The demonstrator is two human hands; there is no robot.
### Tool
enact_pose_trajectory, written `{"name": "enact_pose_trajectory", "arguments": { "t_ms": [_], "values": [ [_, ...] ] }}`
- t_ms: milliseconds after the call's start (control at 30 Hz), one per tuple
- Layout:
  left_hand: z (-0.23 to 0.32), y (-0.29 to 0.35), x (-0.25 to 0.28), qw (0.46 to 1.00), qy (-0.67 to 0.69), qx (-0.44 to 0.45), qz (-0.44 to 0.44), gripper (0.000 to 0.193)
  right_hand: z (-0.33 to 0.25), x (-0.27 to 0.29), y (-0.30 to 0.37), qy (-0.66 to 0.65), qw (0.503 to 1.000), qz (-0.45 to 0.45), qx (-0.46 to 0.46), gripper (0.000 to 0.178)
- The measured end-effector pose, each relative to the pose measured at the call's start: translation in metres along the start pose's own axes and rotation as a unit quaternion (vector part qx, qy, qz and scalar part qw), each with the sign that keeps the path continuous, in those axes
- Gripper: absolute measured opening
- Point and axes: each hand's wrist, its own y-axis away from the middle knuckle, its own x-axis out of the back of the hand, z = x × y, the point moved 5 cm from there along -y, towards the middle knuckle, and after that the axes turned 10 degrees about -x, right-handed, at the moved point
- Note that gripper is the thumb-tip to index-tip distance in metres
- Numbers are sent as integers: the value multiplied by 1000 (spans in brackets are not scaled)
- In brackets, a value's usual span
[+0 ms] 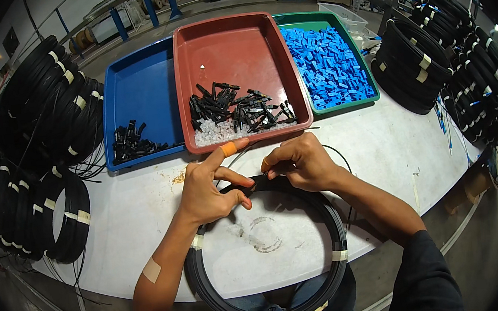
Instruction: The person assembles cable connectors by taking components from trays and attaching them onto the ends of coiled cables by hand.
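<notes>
A coil of black cable [196, 279], bound with pale tape in places, rests partly on the white table and hangs over its front edge near my lap. My left hand [207, 187] grips the coil's far side, thumb on the inner edge. Its index finger, wearing an orange finger band, stretches toward the red tray. Just to the right, my right hand [305, 163] is closed in a pinch above the coil, an orange band on a finger. Something small and dark is at its fingertips, mostly hidden. A loose strand of thin black cable [347, 163] curves out past the right wrist.
Beyond my hands stand a blue tray [137, 76] with black connector parts, a red tray [231, 42] with black parts and small clear pieces, and a green tray [369, 85] full of blue clips. Stacked cable coils flank the table at left [44, 110] and right [412, 65].
</notes>
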Motion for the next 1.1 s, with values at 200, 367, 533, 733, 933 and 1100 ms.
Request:
{"name": "enact_pose_trajectory", "arguments": {
  "t_ms": [200, 367, 533, 733, 933, 1100],
  "values": [
    [-5, 3, 3, 1000, -3, -13, 19, 74, -3, 7, -5, -19, 1000, 10, 1, 15],
    [-8, 4, 2, 998, 15, 47, 24, 74, -3, 3, -3, 2, 1000, 2, -22, 15],
    [-6, 1, 2, 999, -15, 24, 19, 73, 1, 4, -9, -13, 1000, 0, -9, 14],
    [-4, 1, -1, 999, -31, 10, 8, 75, 7, 1, -8, -34, 999, -13, -21, 13],
    [-2, -2, -1, 998, -57, -8, 20, 76, 8, 4, -10, -46, 999, -14, -21, 14],
    [-2, 1, -2, 998, -45, -15, 35, 78, 9, 6, -11, -55, 998, -12, -20, 14]
  ]
}}
